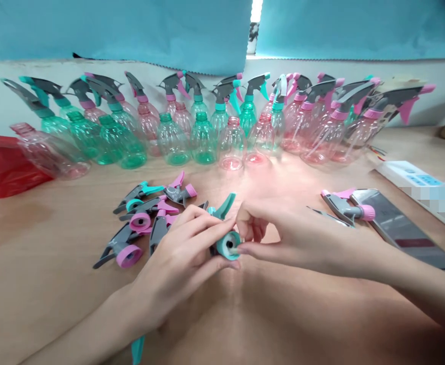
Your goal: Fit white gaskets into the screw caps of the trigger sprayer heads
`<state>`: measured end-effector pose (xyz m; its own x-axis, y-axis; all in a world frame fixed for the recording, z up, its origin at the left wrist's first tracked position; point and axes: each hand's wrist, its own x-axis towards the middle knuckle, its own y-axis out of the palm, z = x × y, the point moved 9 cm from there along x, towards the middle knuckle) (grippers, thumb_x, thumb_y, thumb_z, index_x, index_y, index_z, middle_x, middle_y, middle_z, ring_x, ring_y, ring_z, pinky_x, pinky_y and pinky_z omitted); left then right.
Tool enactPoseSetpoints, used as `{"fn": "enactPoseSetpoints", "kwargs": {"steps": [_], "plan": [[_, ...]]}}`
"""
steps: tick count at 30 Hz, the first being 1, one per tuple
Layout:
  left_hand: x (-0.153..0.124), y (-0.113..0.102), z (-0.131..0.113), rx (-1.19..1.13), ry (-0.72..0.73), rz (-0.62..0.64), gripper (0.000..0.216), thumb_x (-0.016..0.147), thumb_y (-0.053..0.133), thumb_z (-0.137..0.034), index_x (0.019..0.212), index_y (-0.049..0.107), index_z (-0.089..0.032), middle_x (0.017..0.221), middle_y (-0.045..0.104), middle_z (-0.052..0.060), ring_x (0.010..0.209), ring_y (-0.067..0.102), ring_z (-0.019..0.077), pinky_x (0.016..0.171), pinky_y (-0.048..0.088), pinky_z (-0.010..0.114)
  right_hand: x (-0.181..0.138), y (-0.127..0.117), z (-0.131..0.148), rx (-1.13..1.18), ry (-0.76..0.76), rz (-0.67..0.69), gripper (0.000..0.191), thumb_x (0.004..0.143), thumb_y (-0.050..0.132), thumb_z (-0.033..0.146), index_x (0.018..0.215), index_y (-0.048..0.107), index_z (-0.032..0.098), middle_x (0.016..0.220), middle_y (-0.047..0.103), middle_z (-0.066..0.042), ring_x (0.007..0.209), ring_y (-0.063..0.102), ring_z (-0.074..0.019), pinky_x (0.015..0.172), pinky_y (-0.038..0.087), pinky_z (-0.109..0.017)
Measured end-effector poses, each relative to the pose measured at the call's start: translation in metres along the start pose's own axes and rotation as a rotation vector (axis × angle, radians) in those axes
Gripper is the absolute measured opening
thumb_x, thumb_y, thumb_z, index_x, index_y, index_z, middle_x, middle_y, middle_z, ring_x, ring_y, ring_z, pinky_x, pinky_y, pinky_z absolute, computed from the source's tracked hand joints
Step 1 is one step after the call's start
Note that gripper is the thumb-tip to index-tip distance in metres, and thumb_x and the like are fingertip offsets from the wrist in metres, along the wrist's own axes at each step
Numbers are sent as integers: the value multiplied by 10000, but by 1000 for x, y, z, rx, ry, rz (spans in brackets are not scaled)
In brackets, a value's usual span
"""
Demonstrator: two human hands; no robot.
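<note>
My left hand [180, 248] is closed around a trigger spray head [222, 249], its teal collar facing me. The collar's open underside shows a white inner part with a dark hole. At the right edge of that collar is my right hand [283, 233], its thumb tip at the opening and its fingers curled in. Whatever it pinches there is too small or hidden to name. Just left of my left hand lie several loose grey spray heads with pink or teal parts, one with a pink collar [129, 256]. A teal tip [138, 350] pokes out below my left forearm.
Rows of clear green and pink bottles [204, 144] stand along the wall, several open-necked, others topped with spray heads [255, 86]. A red plastic bag [9, 170] sits far left. Rightward lie another spray head [344, 209], a dark phone [401, 228] and a white box [408, 175].
</note>
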<state>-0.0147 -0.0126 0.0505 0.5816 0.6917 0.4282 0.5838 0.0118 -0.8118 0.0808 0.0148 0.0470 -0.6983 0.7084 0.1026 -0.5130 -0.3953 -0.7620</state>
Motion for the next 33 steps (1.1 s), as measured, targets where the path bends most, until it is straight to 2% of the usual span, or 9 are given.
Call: {"fn": "enactPoseSetpoints", "kwargs": {"steps": [3, 5, 9, 14, 18, 22, 25, 30, 33], "plan": [[-2, -1, 6, -28, -89, -19, 184, 826, 653, -311, 982, 611, -223, 805, 621, 2, 812, 539, 181, 795, 469, 334, 1, 1, 6, -39, -43, -39, 146, 776, 629, 168, 753, 488, 192, 688, 530, 62, 582, 465, -68, 502, 327, -176], [-4, 2, 8, -57, -110, -2, 159, 822, 656, -302, 959, 620, -229, 804, 623, -3, 812, 551, 177, 790, 474, 328, 1, 3, 9, -80, -51, -36, 163, 775, 628, 161, 727, 475, 189, 671, 512, 65, 576, 446, -66, 504, 312, -178], [-8, 6, 2, -125, -10, 31, 143, 850, 631, -220, 987, 595, -228, 909, 659, 5, 878, 533, 177, 800, 465, 321, 0, 6, 13, -101, -83, -31, 176, 769, 609, 129, 707, 455, 189, 657, 496, 70, 573, 438, -63, 504, 295, -180], [-11, 10, 1, -101, 34, 60, 184, 862, 600, -156, 1033, 560, -214, 982, 659, 27, 933, 521, 182, 833, 460, 327, -1, 8, 15, 17, -95, -64, 236, 706, 598, 93, 653, 392, 196, 588, 439, 90, 529, 411, -52, 480, 276, -172], [-11, 5, 0, -42, 49, -18, 162, 881, 551, -151, 1035, 561, -202, 932, 664, 37, 870, 534, 180, 786, 469, 326, -2, 16, 8, 171, -47, -96, 247, 656, 544, 63, 658, 346, 210, 605, 431, 82, 522, 396, -57, 455, 280, -173], [-11, -1, -4, -1, 69, -86, 141, 896, 547, -215, 1037, 546, -207, 923, 660, 46, 825, 533, 183, 733, 479, 329, -5, 15, 14, 133, -86, -182, 293, 600, 518, 24, 655, 301, 213, 606, 409, 80, 514, 340, -55, 441, 240, -189], [-11, -1, -3, -5, 73, -75, 205, 874, 592, -222, 1067, 526, -203, 918, 651, 41, 838, 526, 188, 750, 475, 339, -5, 12, 19, 95, -102, -178, 280, 605, 519, 8, 685, 338, 207, 631, 414, 82, 523, 343, -48, 450, 246, -182], [-11, -5, 1, -29, 55, -128, 200, 882, 585, -270, 1074, 555, -225, 898, 667, 25, 826, 552, 188, 733, 475, 341, -3, 10, 8, 110, 46, -80, 167, 709, 566, 95, 727, 440, 202, 665, 510, 71, 537, 447, -54, 472, 318, -184], [-10, -11, 4, -34, -3, -194, 256, 836, 648, -336, 1059, 565, -243, 874, 670, 6, 784, 561, 182, 722, 469, 354, -5, 2, 6, 52, 77, -175, 76, 768, 602, 168, 766, 533, 202, 668, 572, 62, 559, 491, -67, 507, 355, -192]]}}
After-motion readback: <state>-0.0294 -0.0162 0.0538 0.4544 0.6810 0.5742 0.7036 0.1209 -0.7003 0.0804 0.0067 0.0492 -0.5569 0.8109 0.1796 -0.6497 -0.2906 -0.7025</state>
